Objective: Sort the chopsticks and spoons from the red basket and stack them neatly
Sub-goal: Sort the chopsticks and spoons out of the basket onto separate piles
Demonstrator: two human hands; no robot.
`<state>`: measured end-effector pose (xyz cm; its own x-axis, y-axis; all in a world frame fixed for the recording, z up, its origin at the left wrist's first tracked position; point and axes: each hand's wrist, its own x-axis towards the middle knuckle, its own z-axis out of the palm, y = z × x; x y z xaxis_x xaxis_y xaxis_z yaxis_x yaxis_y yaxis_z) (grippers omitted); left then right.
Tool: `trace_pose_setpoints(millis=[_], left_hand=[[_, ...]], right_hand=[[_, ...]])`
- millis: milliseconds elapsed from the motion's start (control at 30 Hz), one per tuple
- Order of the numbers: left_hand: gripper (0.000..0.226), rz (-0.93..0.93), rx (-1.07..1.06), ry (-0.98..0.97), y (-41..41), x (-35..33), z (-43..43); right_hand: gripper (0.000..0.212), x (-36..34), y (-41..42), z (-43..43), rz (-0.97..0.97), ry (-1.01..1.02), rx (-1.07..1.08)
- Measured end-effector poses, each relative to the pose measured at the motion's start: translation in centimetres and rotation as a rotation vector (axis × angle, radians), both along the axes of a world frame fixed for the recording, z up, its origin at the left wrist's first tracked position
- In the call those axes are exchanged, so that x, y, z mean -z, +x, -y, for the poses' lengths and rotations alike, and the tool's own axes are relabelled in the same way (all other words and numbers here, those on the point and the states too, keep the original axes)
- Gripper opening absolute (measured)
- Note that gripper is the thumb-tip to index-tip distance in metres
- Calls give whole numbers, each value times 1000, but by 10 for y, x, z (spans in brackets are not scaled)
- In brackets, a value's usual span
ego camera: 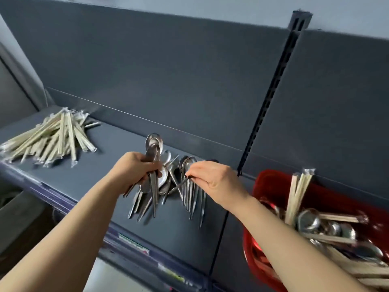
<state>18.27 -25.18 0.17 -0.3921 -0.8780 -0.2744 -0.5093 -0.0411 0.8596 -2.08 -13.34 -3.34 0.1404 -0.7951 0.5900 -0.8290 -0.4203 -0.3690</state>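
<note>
On the dark grey shelf (117, 148), my left hand (134, 167) grips a bunch of metal spoons (153, 148), bowls up and handles hanging down. My right hand (212, 178) pinches another bunch of spoons (187, 163) beside it. More loose spoons (166, 182) lie on the shelf between the two hands. A pile of wrapped chopsticks (52, 138) lies at the shelf's left end. The red basket (271, 182) stands at the right, holding mixed chopsticks (296, 194) and spoons (311, 222); my right forearm hides part of it.
A dark back panel (168, 81) rises behind the shelf, with a slotted upright post (277, 85) between its two sections. The shelf's front edge (134, 245) carries label strips. Below left lies a lower grey surface (19, 218).
</note>
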Motion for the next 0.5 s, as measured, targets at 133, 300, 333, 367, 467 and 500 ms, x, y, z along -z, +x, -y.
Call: trace_pose_setpoints(millis=[133, 300, 333, 367, 467, 500], left_hand=[[23, 45, 67, 40, 20, 25, 52], [30, 149, 182, 58, 21, 45, 99], [28, 148, 197, 71, 20, 48, 106], [26, 146, 205, 85, 19, 52, 112], [24, 168, 230, 68, 14, 61, 125], [24, 170, 239, 47, 13, 63, 128]], right_hand=[[13, 30, 26, 34, -124, 79, 107], [13, 41, 52, 63, -188, 165, 279], [13, 41, 56, 67, -193, 186, 317], [13, 42, 60, 71, -199, 208, 356], [15, 47, 66, 79, -204, 292, 448], [16, 49, 67, 81, -196, 322, 464]])
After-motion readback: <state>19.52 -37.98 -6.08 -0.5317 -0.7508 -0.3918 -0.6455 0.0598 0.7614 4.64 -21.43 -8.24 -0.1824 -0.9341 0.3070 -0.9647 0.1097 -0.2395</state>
